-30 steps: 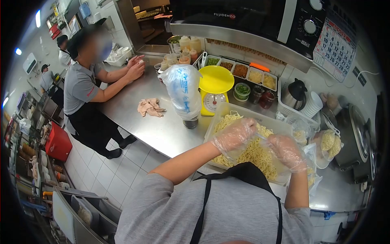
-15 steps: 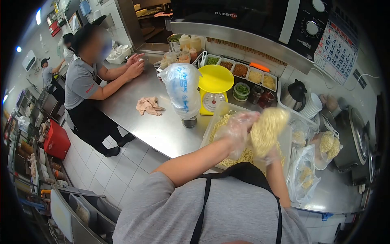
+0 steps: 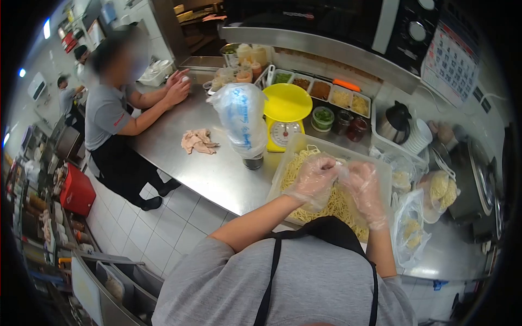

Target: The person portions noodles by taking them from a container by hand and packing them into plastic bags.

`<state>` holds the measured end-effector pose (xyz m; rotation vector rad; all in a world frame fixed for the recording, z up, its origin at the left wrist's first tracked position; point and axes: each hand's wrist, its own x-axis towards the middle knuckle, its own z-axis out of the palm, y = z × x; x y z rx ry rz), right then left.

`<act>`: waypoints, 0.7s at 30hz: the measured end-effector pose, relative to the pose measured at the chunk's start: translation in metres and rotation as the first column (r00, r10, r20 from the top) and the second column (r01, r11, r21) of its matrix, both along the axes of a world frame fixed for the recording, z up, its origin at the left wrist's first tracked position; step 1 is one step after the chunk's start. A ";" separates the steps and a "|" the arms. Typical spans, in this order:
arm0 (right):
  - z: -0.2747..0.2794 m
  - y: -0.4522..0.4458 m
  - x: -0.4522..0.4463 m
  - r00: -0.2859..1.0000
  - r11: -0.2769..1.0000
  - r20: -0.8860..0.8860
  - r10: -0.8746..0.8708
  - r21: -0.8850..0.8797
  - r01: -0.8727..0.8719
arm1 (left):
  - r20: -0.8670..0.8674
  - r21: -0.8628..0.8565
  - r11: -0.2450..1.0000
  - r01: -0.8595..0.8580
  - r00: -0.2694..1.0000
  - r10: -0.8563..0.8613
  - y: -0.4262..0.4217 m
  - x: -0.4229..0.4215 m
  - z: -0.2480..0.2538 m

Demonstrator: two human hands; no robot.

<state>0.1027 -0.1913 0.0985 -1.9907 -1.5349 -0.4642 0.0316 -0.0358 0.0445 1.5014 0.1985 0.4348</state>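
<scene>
My left hand [image 3: 316, 176] and my right hand [image 3: 364, 187], both in clear plastic gloves, meet above the noodle bin. Their fingers pinch the twisted top of a clear plastic bag [image 3: 341, 169] between them. The bag's lower part is hard to tell from the noodles behind it. Loose yellow noodles [image 3: 304, 163] lie in the translucent plastic bin [image 3: 277, 187] under my hands. Just behind the bin stands a yellow kitchen scale [image 3: 287, 106] with a round dial. Left of the scale, a stack of plastic bags [image 3: 239, 117] covers an upright container.
Bagged noodles [image 3: 443, 190] and a white plastic bag [image 3: 408, 231] lie to the right. Topping trays [image 3: 321, 91] line the back beneath the microwave [image 3: 326, 24]. A crumpled cloth [image 3: 199, 141] rests on the steel counter [image 3: 179, 163]. A co-worker [image 3: 111, 108] leans on its left side.
The bag of noodles, swung up and blurred at my right before, has dropped from that spot. My hands have come together, fingertips meeting at the bag's top.
</scene>
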 end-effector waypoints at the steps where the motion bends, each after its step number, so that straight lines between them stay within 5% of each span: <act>1: -0.001 -0.003 0.003 0.999 0.999 -0.009 -0.032 -0.005 0.032 | -0.025 0.046 0.999 0.009 1.000 -0.008 -0.001 -0.002 0.006; 5: -0.015 -0.019 0.022 0.871 0.998 -0.491 0.034 0.060 -0.005 | 0.054 0.199 0.977 0.075 0.995 -0.087 -0.006 0.006 0.013; 8: -0.050 -0.021 0.037 0.824 0.977 -0.546 -0.149 0.044 0.206 | 0.179 0.292 0.954 0.059 0.977 -0.115 -0.006 0.024 -0.006; 11: -0.065 -0.016 0.042 0.620 0.973 -0.777 -0.104 0.052 0.227 | 0.084 0.232 0.958 0.167 0.978 -0.191 -0.007 0.032 -0.017; 12: -0.074 -0.011 0.043 0.333 0.949 -0.943 0.013 0.117 0.294 | 0.080 0.232 0.956 0.178 0.976 -0.201 -0.006 0.033 -0.018; 13: -0.077 -0.009 0.043 0.015 0.915 -0.987 0.161 0.155 0.374 | 0.077 0.339 0.922 0.187 0.971 -0.226 -0.006 0.032 -0.018; 17: -0.072 -0.027 0.063 0.087 0.987 -0.996 0.016 0.030 0.160 | 0.089 0.602 0.790 0.119 0.973 -0.215 -0.002 0.033 -0.015; 19: -0.068 -0.034 0.076 -0.353 0.852 -0.790 0.502 0.523 0.042 | 0.062 0.546 0.822 0.160 0.971 -0.230 0.003 0.035 -0.018; 20: -0.064 -0.033 0.075 -0.355 0.851 -0.788 0.503 0.522 0.046 | 0.039 0.486 0.851 0.198 0.968 -0.248 0.006 0.036 -0.022; 21: -0.060 -0.030 0.072 -0.157 0.933 -0.921 0.357 0.360 0.011 | 0.035 0.485 0.851 0.203 0.967 -0.251 0.009 0.038 -0.027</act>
